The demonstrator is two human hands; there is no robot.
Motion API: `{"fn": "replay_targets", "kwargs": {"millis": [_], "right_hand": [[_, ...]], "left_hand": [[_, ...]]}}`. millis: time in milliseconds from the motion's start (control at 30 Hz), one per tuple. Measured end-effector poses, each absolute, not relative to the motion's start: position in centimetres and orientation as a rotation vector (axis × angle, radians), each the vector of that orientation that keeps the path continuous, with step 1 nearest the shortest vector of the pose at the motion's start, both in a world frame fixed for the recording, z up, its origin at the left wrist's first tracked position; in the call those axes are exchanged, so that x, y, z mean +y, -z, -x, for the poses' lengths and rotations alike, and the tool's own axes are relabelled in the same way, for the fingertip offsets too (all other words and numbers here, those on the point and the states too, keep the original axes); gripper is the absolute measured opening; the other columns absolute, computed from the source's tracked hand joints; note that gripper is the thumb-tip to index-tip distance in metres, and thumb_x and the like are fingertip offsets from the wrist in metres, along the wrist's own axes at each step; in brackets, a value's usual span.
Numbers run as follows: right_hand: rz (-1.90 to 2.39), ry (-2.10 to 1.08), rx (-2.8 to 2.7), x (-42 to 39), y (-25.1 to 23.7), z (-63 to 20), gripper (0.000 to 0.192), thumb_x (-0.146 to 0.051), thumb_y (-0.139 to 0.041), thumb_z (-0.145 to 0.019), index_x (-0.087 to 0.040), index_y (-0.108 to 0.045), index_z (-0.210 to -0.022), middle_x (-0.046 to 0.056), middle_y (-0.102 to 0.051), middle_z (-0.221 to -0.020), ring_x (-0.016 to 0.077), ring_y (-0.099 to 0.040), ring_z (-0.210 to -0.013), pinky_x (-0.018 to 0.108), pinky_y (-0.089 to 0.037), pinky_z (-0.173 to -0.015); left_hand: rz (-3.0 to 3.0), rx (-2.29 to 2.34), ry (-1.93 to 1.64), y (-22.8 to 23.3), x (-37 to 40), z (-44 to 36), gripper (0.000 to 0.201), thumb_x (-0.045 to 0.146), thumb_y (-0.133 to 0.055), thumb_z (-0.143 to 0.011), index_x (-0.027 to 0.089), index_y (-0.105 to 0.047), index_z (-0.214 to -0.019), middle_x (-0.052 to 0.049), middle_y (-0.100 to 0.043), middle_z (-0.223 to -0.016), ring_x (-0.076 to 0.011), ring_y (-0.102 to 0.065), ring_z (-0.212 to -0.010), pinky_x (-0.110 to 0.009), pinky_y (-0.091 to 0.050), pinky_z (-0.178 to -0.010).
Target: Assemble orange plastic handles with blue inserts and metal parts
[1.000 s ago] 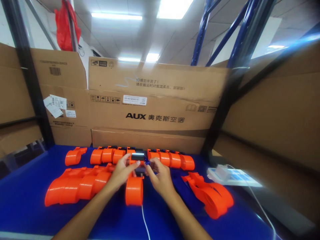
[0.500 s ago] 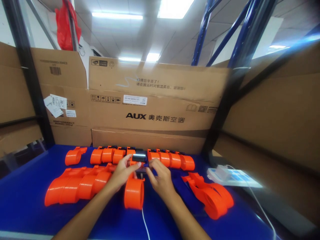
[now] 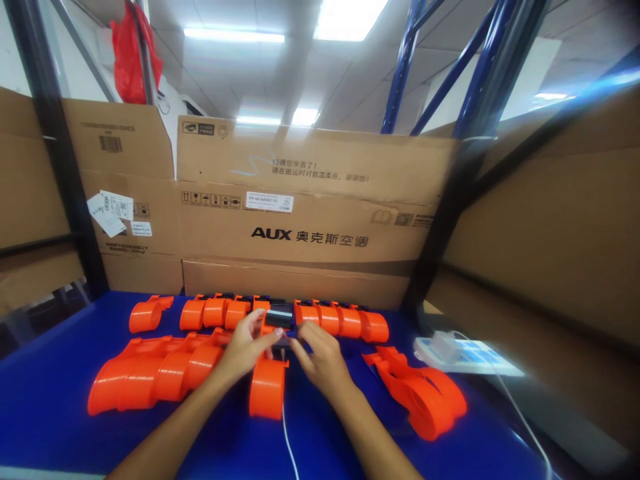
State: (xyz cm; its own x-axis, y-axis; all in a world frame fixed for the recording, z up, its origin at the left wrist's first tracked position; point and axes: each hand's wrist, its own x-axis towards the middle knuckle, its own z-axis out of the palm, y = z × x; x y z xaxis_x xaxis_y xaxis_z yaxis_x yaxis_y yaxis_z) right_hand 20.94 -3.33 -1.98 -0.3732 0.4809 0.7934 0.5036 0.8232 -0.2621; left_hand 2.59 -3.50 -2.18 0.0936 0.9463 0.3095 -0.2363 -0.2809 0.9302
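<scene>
My left hand (image 3: 246, 350) and my right hand (image 3: 320, 359) meet over an orange plastic housing (image 3: 268, 395) that stands on the blue table (image 3: 50, 393). Between the fingertips of both hands sits a small black module with a shiny top (image 3: 279, 317), at the upper end of that housing. Both hands pinch it from either side. A thin white cable (image 3: 289, 440) runs from under the housing toward me.
A row of orange housings (image 3: 340, 320) lines the back of the table. More orange shells (image 3: 150, 373) lie stacked at left and another pile (image 3: 425, 393) at right. A white power strip (image 3: 465, 355) lies at far right. Cardboard boxes (image 3: 310, 220) wall the back.
The hands have closed in slightly on the black module, and the orange housing has shifted a little. The view has barely moved.
</scene>
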Motion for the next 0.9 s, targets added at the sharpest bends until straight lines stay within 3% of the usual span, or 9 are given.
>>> {"fn": "replay_targets", "kwargs": {"millis": [900], "right_hand": [[0.801,0.267,-2.224,-4.5,-0.1,-21.2,0.024,-0.026,-0.051,-0.097,-0.022,-0.051,-0.073,0.003,-0.057,-0.073,0.0185,-0.047,-0.068,0.03,-0.035,-0.061]], "left_hand": [[-1.359,0.804,-1.341,2.1,-3.2,-2.2,0.051,0.042,-0.081,-0.069,0.013,-0.062,-0.108,-0.007,-0.071,-0.088,-0.0086,-0.057,-0.046,-0.022,-0.046,-0.047]]}}
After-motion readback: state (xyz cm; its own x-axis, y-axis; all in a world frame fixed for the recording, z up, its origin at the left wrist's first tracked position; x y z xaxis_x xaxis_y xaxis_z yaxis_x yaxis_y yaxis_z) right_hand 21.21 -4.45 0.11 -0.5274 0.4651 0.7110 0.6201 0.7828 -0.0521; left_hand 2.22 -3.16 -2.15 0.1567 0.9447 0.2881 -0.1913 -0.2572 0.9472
